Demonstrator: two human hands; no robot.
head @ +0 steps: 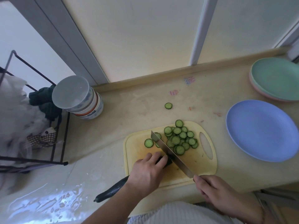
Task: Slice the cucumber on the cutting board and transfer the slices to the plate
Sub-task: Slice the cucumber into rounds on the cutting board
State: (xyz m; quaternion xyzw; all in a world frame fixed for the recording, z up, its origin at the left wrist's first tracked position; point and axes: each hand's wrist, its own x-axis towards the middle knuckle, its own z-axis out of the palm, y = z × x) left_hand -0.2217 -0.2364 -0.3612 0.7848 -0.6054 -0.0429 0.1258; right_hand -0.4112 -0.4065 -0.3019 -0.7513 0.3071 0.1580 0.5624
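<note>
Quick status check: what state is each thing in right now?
cucumber: partly sliced, held by left hand
knife: in right hand, blade on the cucumber
slices: piled on cutting board
stray slice: on counter
blue plate: empty
green plate: empty, stacked on pink one

Cream countertop (145,101) bearing a yellow cutting board (205,165), blue plate (262,131), stacked green-over-pink plates (275,78), stacked bowls (84,102), one stray cucumber slice (168,105).
</note>
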